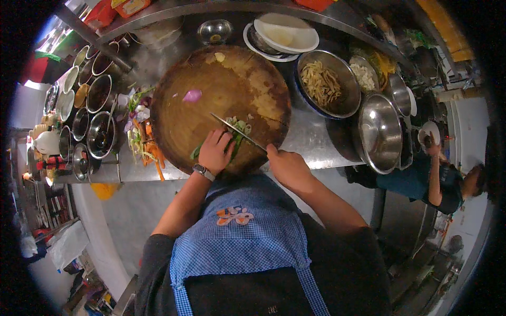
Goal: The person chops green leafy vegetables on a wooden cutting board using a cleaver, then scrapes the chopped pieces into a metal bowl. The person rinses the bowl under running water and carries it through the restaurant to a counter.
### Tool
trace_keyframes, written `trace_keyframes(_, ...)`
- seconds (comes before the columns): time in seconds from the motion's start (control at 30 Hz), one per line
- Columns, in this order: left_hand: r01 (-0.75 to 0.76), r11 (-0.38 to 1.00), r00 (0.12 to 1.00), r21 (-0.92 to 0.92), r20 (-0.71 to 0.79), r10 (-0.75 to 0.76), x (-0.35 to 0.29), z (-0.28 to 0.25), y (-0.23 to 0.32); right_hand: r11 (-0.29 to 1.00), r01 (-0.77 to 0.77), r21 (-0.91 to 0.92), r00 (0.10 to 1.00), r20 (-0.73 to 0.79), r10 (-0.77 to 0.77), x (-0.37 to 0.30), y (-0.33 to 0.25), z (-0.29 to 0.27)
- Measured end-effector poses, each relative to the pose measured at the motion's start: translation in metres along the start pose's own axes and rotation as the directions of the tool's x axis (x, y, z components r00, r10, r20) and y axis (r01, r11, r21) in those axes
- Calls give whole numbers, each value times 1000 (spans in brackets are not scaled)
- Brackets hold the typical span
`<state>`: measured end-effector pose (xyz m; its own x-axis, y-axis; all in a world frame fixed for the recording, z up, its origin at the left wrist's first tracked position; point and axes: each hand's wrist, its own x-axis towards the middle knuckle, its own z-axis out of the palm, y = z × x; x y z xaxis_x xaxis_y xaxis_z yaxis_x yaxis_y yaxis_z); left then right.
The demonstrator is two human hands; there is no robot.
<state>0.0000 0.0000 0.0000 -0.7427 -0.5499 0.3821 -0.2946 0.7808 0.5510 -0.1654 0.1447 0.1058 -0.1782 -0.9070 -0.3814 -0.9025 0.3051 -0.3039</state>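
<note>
Evidently, the step in hand, as I judge it from my remote post, is slicing a green vegetable point(235, 145) on a large round chopping board point(179, 126). The vegetable lies on the near half of the board, between the left hand point(215, 151) and the blade of the knife point(237, 130); cut pieces point(241, 125) lie just beyond the blade. The next move, in my reading, calls for a short feed of the uncut part toward the edge, with the left fingertips tucked behind the cutting line, and a level stroke from the right hand point(289, 167).

Pose: I see the left forearm enter from the lower left, a watch point(203, 171) at its wrist, the back of the hand upward and the fingers directed away from the body. These fingers are slightly apart and bear down on the vegetable; I cannot tell whether they pinch it, since their undersides are hidden. The right forearm slants in from the lower right, its fingers wrapped together round the knife's handle, with the blade running obliquely toward the far left. A purple onion piece point(192, 96) rests farther off on the board, well apart from both hands.
</note>
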Motion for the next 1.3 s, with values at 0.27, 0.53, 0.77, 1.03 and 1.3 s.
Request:
trace_keyframes(0.27,-26,999,997,-46,-76,23,-11,13,34,999,-19,-32,998,65,21,-6,15,16)
trace_keyframes(0.53,31,999,999,-42,14,-30,-10,7,14,999,-35,20,999,41,34,6,7,22)
trace_keyframes(0.77,11,1000,999,5,51,-11,-4,-16,15,997,-29,72,999,-28,31,19,2,25)
trace_keyframes(1.03,11,985,1000,172,18,-14,-10,-14,7,999,-15,-30,997,-76,13,-2,-11,10)
trace_keyframes(1.3,-38,990,999,133,14,37,-11,-9,0,999,-12,-43,1000,9,12,1,-16,12)
